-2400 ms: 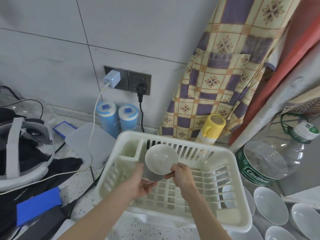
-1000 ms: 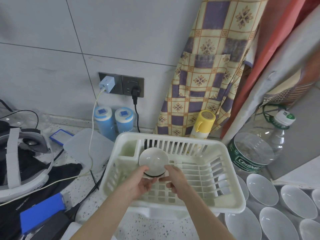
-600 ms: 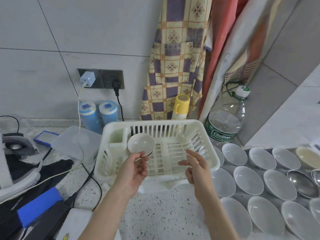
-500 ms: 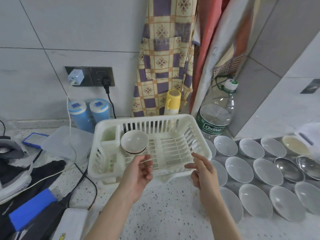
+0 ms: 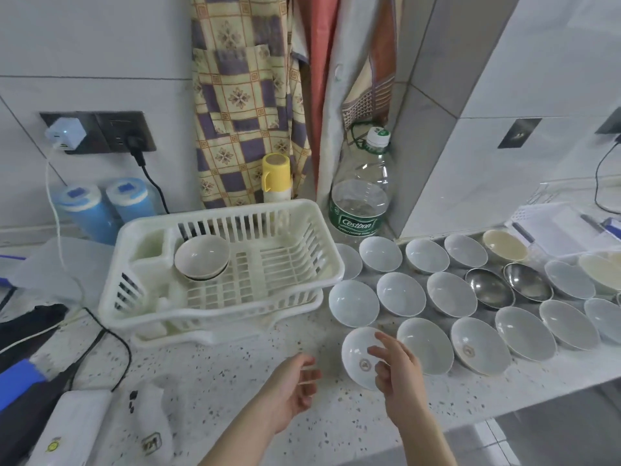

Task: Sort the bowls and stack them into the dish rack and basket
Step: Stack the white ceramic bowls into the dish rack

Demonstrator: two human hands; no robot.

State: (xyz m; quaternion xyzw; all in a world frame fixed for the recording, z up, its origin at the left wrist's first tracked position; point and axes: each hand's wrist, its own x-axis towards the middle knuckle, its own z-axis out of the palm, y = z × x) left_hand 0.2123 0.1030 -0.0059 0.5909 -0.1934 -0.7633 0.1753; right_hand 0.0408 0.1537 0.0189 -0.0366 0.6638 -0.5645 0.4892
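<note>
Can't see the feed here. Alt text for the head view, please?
Both hands, right hand and left hand, hover open beside the nearest white bowl on the counter. Behind, one bowl leans in the white dish rack; many bowls lie right of it.

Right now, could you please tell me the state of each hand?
Left hand: open, fingers relaxed, holding nothing.
Right hand: open, reaching over the nearest white bowl, not gripping it.
</note>
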